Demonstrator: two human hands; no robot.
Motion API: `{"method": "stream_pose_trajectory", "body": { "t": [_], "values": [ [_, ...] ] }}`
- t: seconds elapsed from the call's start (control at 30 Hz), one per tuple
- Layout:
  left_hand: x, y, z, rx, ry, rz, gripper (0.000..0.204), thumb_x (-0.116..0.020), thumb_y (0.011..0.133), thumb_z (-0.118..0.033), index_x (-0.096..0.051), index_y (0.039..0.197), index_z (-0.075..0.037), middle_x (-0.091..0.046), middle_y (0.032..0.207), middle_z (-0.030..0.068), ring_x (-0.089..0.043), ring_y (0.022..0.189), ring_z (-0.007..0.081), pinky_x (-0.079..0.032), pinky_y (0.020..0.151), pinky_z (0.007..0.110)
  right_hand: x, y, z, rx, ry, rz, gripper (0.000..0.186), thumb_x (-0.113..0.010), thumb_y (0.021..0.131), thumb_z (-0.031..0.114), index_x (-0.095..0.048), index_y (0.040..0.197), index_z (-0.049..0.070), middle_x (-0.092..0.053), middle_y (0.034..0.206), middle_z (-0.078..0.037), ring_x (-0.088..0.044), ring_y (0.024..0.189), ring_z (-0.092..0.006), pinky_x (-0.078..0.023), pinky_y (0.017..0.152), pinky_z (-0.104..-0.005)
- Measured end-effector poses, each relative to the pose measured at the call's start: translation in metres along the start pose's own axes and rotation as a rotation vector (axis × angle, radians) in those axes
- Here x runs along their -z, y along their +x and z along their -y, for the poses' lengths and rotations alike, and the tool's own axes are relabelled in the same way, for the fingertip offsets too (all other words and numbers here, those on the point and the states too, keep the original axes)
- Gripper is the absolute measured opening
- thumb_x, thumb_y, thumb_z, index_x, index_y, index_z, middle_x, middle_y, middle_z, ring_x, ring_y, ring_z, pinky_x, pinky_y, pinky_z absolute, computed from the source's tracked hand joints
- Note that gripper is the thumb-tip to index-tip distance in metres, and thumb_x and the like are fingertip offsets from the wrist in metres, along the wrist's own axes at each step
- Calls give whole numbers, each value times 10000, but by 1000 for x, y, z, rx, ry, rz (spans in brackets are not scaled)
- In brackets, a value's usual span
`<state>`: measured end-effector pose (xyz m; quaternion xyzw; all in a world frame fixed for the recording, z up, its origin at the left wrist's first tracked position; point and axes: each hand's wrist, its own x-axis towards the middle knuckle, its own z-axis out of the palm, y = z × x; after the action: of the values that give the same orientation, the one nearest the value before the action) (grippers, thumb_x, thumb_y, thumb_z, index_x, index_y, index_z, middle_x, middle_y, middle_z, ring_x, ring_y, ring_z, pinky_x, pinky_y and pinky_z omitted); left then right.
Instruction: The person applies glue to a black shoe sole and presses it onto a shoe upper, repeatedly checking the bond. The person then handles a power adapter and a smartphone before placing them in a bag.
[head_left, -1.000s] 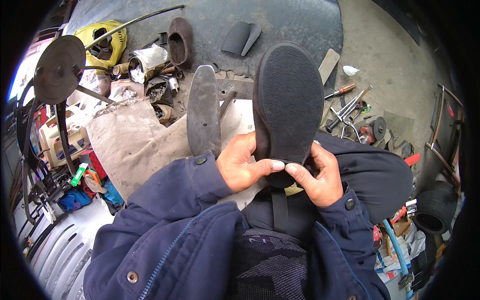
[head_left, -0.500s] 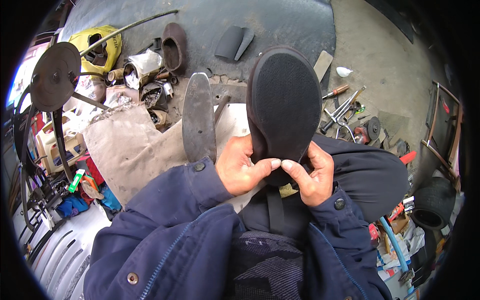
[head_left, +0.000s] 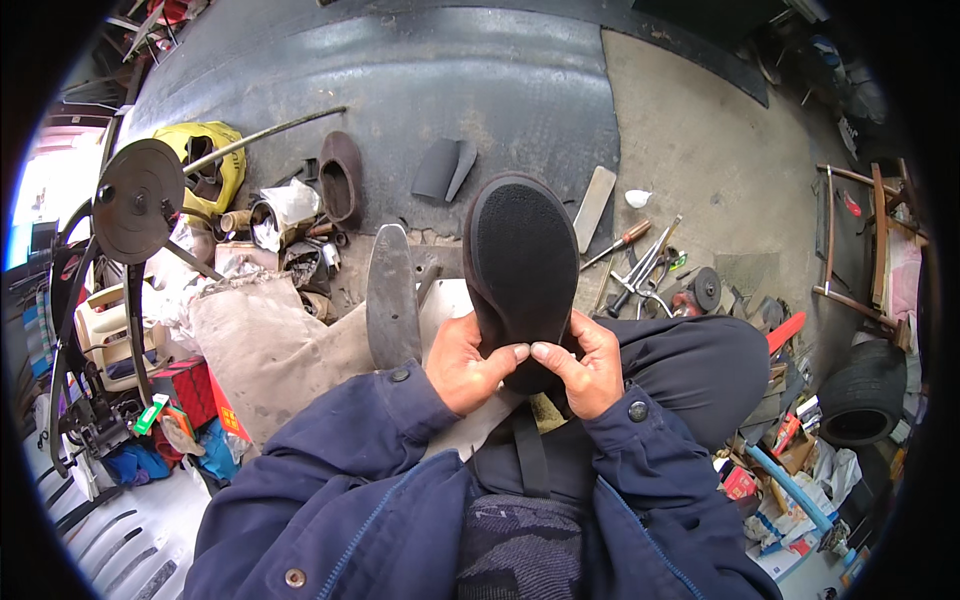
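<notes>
A black shoe point(head_left: 521, 250) is held sole up above my lap, its rounded textured front sole pointing away from me. My left hand point(head_left: 470, 362) grips its left side. On the opposite side my right hand point(head_left: 585, 365) grips it too. Both thumbs press on the narrow middle of the sole, their tips almost meeting. Fingers of both hands are hidden behind the shoe. Just left of the shoe stands a grey metal last-shaped plate point(head_left: 393, 300). A black strap point(head_left: 530, 455) hangs down below the shoe over my lap.
A brown shoe point(head_left: 341, 180) and a folded dark piece point(head_left: 444, 170) lie on a dark mat ahead. A screwdriver point(head_left: 630, 236) and pliers point(head_left: 640, 282) lie right. At left stands a machine with a round wheel point(head_left: 138, 200). A black roll point(head_left: 862, 400) is far right.
The shoe and both hands sit slightly lower and farther left in view, and the shoe looks smaller. The surroundings have shifted with the head's movement. Both hands keep their hold.
</notes>
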<state>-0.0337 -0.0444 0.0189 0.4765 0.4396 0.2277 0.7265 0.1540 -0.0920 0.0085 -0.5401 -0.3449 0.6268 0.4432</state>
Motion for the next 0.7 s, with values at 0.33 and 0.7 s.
{"method": "stream_pose_trajectory", "body": {
  "t": [0.33, 0.7],
  "values": [
    [0, -10, -3, -93, -109, -25, 299, -664, 900, -109, -616, 1166, 19, -677, 949, 51, -604, 802, 112, -493, 710, 276, 3, -2, 2, 11, 62, 160, 393, -608, 949, 62, -547, 1321, -50, -639, 1232, -96, -578, 1132, -155, -443, 1001, -304],
    [10, -4, -6, 1, -117, 91, 425, -695, 896, -176, -587, 1265, 7, -679, 1128, 82, -634, 1002, 163, -515, 867, 319, 6, 5, 0, 91, -18, 105, 360, -626, 917, 66, -604, 1254, -58, -674, 1161, -107, -605, 1077, -160, -459, 967, -304]
  ]
}}
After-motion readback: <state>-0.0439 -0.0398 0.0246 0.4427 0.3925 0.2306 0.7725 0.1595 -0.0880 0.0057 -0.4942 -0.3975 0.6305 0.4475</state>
